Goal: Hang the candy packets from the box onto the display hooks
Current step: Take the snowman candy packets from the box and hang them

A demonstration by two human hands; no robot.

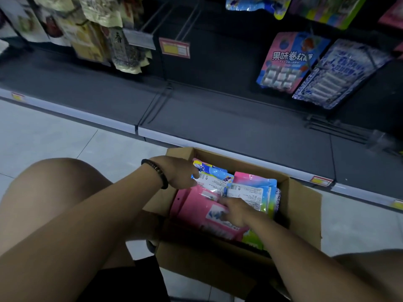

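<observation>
Both hands are down in the cardboard box (305, 205) at lower centre: the left hand (178, 171) pinches the white-labelled edge of a blue candy packet (214, 182), while the right hand (234, 211) lies flat, fingers loose, on the pink packet (192, 205). Empty display hooks (185, 20) sit far above, at upper centre, so the left hand's packet must travel up.

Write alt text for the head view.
Both hands, left hand and right hand, reach into an open cardboard box of candy packets on the floor. Above, empty hooks sit beside hung packets.
</observation>
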